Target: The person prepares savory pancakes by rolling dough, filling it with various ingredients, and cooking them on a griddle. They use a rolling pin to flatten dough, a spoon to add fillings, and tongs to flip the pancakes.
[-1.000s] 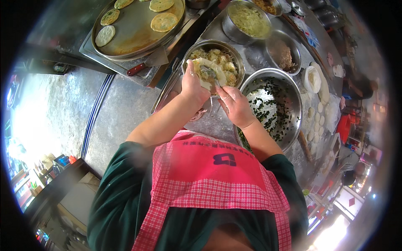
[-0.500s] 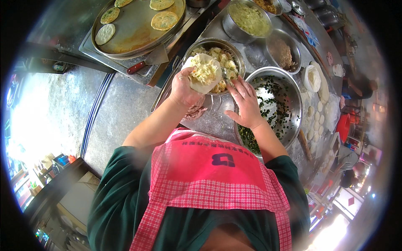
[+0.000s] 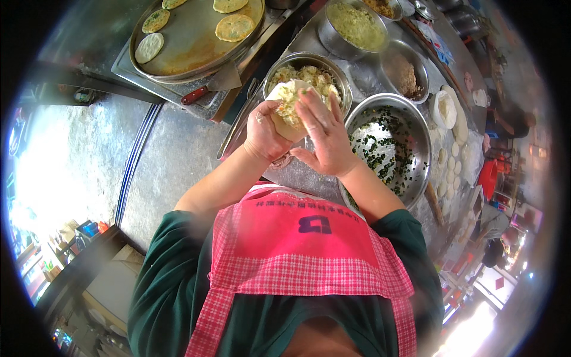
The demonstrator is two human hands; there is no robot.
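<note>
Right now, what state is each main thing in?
Left hand: holding dough round
Dough round: unsealed, topped with filling
Right hand: fingers extended, contact unclear
Filling bowl: uncovered, holding filling
Greens bowl: uncovered, base partly bare
Griddle: uncovered, bearing flatbreads
Spatula: lying beside griddle

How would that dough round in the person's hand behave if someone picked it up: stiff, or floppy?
The dough round is probably floppy: it looks thin and soft, cupped by the left hand. The pale filling might spill if it tips, as it sits loosely heaped and not yet wrapped. That heap likely makes the middle heaviest, so it may sag there.
</note>
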